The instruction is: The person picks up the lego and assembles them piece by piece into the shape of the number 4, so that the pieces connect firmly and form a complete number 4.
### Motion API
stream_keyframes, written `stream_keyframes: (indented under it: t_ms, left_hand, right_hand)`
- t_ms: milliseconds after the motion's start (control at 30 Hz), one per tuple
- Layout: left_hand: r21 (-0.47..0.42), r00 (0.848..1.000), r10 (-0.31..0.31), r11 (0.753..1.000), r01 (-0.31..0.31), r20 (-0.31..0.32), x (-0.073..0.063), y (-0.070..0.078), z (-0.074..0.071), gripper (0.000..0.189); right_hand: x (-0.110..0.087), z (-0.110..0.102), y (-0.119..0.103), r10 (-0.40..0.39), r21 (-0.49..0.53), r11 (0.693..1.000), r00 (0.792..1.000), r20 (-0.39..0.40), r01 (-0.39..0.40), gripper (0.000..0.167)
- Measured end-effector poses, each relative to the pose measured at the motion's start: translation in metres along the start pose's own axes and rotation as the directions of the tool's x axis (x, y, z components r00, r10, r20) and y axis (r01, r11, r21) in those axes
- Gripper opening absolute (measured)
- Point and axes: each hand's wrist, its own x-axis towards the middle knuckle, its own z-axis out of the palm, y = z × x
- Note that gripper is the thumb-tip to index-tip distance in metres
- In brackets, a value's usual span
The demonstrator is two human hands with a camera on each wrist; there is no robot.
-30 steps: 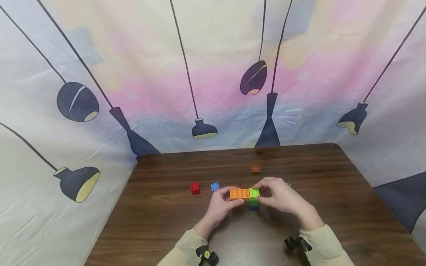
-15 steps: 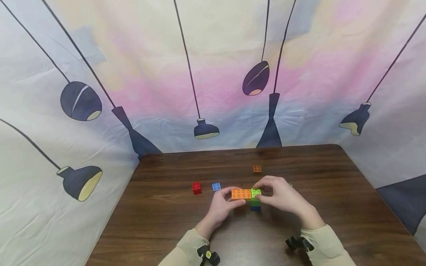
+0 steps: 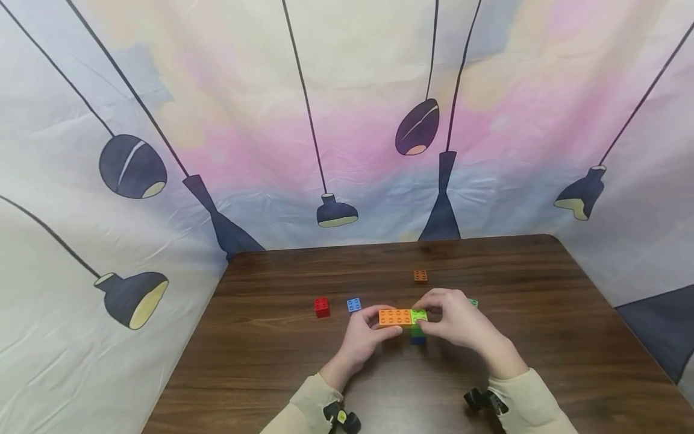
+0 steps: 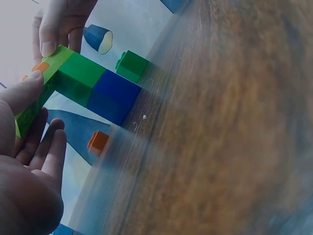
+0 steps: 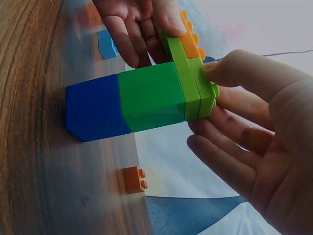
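A tower of toy building bricks stands upright on the table, a blue brick point(image 5: 95, 107) at the bottom and a green brick point(image 5: 151, 95) on it. Across the top lies a long light-green brick point(image 5: 180, 73) that juts out to the left. On that sit a flat orange brick point(image 3: 394, 317) and, at its right end, a small light-green brick point(image 3: 419, 316). My left hand point(image 3: 358, 337) pinches the jutting end, thumb at the orange brick's near side. With thumb and fingers, my right hand point(image 3: 461, 319) pinches the small light-green brick.
On the wooden table point(image 3: 260, 361), a red brick point(image 3: 321, 307) and a light-blue brick point(image 3: 353, 305) lie left of the tower. A small orange brick point(image 3: 420, 275) sits farther back. Behind my right hand is another green brick point(image 4: 132, 66). A printed cloth hangs beyond the table.
The head view has shifted slightly, so everything sits a little farther right in it. Both hands keep their grip at the top of the tower, nearly still.
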Motion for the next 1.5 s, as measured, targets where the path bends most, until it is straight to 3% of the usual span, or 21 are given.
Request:
stream_keyframes:
  t_ms: [600, 1100, 1500]
  left_hand:
    - [0.02, 1.0, -0.014, 1.0, 0.014, -0.02, -0.0012, 0.0005, 0.0002, 0.038]
    - [-0.025, 1.0, -0.003, 1.0, 0.003, -0.002, -0.0006, 0.0008, 0.0001, 0.038]
    - [-0.079, 0.989, 0.11, 0.992, -0.102, 0.102, -0.0018, -0.0012, -0.0056, 0.039]
  right_hand:
    - [0.0004, -0.0032, 0.0056, 0.046, 0.086, 0.995, 0.997, 0.058, -0.051, 0.022]
    - [-0.0011, -0.0058, 0.002, 0.078, 0.106, 0.991, 0.994, 0.074, -0.086, 0.022]
    - [-0.0014, -0.0065, 0.004, 0.069, 0.094, 0.993, 0.995, 0.074, -0.076, 0.022]
